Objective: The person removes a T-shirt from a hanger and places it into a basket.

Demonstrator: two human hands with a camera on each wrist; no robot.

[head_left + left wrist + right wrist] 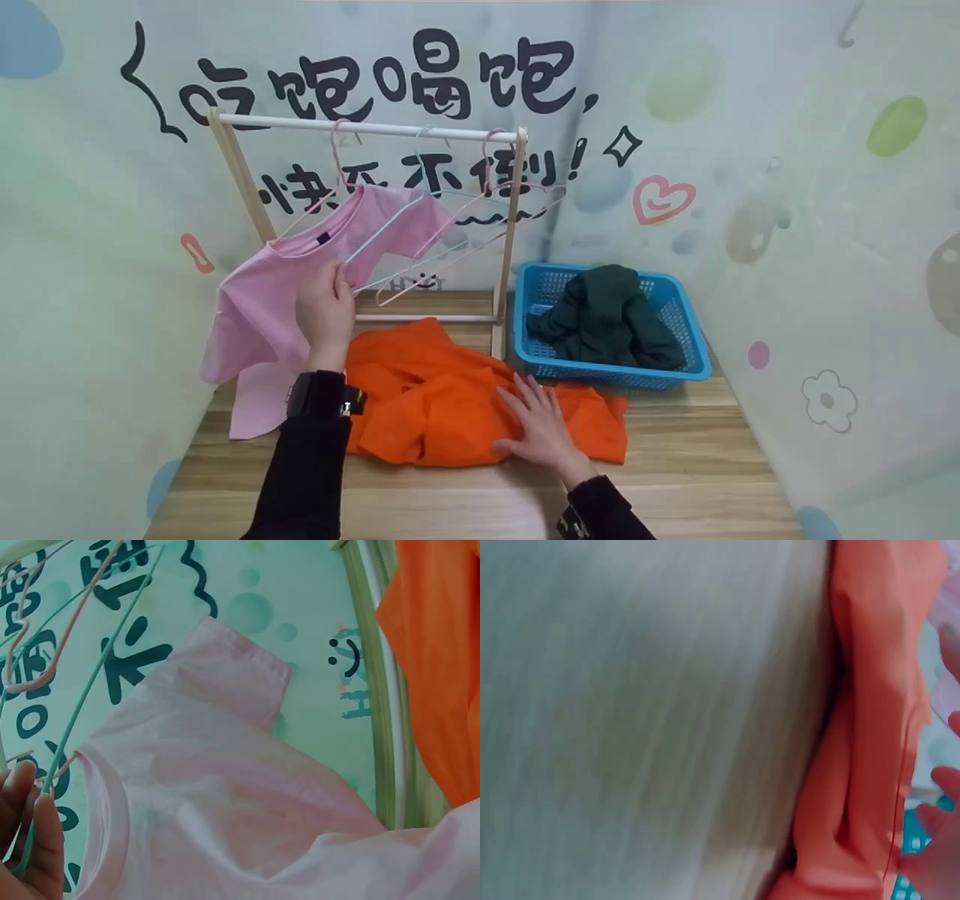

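Observation:
My left hand (326, 307) pinches one end of a mint-green hanger (105, 652), whose hook is up at the rail of the rack. Close by hangs a pink T-shirt (255, 322) on a pink hanger, its neckline facing me and its hem reaching down to the table. A crumpled orange garment (427, 412) lies across the table in front of the rack. Over its right part my right hand (541, 431) is spread, fingers extended and nothing gripped.
The rack's white rail (375, 125) runs between wooden posts. Another pink hanger (431, 244) hangs at the rail's right end. A blue basket (615, 373) holding a dark green garment (615, 315) stands right of the rack. Patterned walls enclose the wooden table (450, 510).

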